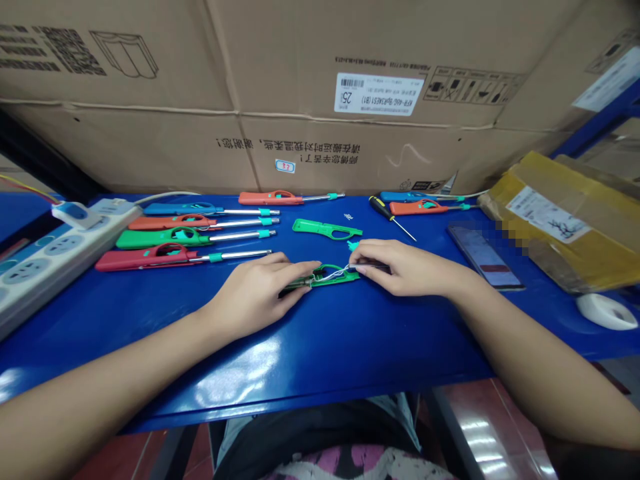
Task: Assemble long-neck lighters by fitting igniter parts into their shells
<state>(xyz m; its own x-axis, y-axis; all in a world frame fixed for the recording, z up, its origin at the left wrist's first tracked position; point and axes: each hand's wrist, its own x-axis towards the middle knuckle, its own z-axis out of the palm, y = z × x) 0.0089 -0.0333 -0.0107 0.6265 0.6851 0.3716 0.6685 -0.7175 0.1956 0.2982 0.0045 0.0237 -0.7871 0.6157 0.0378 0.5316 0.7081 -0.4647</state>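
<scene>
An opened green gas lighter housing (pixel 340 279) lies on the blue tabletop between my hands, its inside facing up. My left hand (pixel 265 287) is closed around its left end, fingers over a dark part seated there. Thin white wires (pixel 335 273) run from that part to my right hand (pixel 397 263). The fingers of that hand are pinched at the housing's right end, where a small dark piece is mostly hidden. A bit of teal plastic (pixel 353 246) shows beside the right fingertips. Just behind lies the matching green cover half (pixel 325 229), separate from the housing.
Several assembled lighters, such as a red one (pixel 150 258), lie to the left near a power strip (pixel 55 250). A screwdriver (pixel 393 217), a phone (pixel 484 259), a yellow-taped parcel (pixel 555 220) and a white object (pixel 607 312) are to the right. Cardboard boxes (pixel 300 133) wall the back.
</scene>
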